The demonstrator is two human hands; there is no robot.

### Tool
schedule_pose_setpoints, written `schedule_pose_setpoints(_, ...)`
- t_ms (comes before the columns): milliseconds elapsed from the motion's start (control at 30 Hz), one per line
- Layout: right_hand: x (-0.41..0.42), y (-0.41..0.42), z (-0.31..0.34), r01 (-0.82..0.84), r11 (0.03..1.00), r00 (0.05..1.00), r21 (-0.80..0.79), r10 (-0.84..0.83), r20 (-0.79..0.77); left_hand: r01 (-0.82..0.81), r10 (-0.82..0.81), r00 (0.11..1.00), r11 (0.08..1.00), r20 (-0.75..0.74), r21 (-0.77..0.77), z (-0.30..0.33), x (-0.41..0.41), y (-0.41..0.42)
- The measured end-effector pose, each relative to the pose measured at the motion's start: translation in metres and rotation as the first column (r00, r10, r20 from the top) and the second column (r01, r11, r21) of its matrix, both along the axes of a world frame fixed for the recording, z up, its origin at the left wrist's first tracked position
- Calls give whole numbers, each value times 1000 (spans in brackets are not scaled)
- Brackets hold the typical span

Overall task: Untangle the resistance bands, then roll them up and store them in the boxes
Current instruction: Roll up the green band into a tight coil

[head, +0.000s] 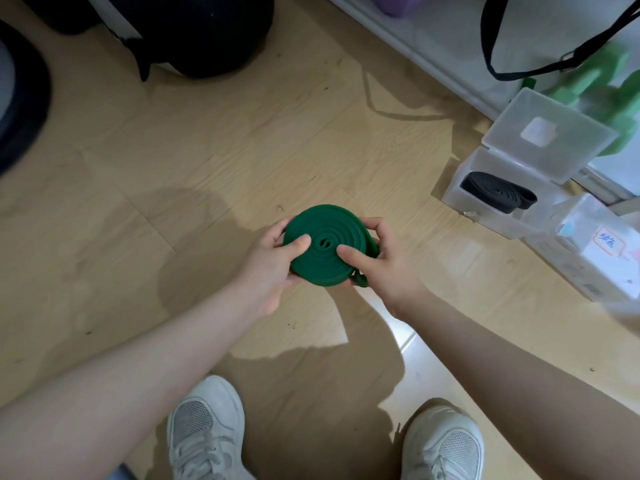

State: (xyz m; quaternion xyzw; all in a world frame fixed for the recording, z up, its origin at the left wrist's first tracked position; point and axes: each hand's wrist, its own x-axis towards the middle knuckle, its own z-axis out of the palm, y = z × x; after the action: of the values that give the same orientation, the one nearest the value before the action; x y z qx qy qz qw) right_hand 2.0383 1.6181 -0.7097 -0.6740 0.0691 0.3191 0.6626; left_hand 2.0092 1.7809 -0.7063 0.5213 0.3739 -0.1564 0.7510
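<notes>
Hands, left hand (273, 258) and right hand (377, 261), both gripping coiled green band (325, 251) above pale wood floor (173, 168)

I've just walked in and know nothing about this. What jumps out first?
A dark green resistance band, coiled into a flat spiral, held mid-frame between the left hand and right hand above the wooden floor. At the right, an open clear box already holds a rolled black band.
</notes>
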Motion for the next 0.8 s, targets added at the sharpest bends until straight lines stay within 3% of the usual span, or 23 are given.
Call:
schedule_pose_setpoints(67, 9, -4, 5, -62, 998, 997, -9, 62, 42, 123, -128, 991, 986, -36, -111, -1, 0, 8)
schedule_pose_setpoints(100, 13, -8, 6, -132, 991, 989, -29, 133, 69, 280, -285, 957, 956, -52, -86, 0, 1, 13)
schedule_pose_setpoints(167, 19, -15, 6, -310, 946, 940, -92, 320, 116, 604, -594, 796, 792, -120, 84, -2, 3, 22)
schedule_pose_setpoints(233, 20, -16, 7, -438, 888, 880, -137, 455, 137, 698, -686, 715, 692, -133, 183, 0, 6, 26)
schedule_pose_setpoints(467, 25, -5, 13, -500, 865, 860, -39, 501, 97, 697, -738, 661, 671, 138, 252, 12, 7, 30)
schedule_pose_setpoints(567, 28, -5, 13, -491, 871, 871, 4, 491, 33, 643, -678, 714, 734, 176, 218, 10, 9, 26)
schedule_pose_setpoints(667, 29, -10, 10, -368, 930, 928, -23, 366, -64, 549, -592, 789, 800, 164, 244, 5, 7, 19)
schedule_pose_setpoints(800, 27, -6, 2, -189, 978, 980, -93, 194, 51, 406, -448, 881, 881, 151, 243, 3, 7, 14)
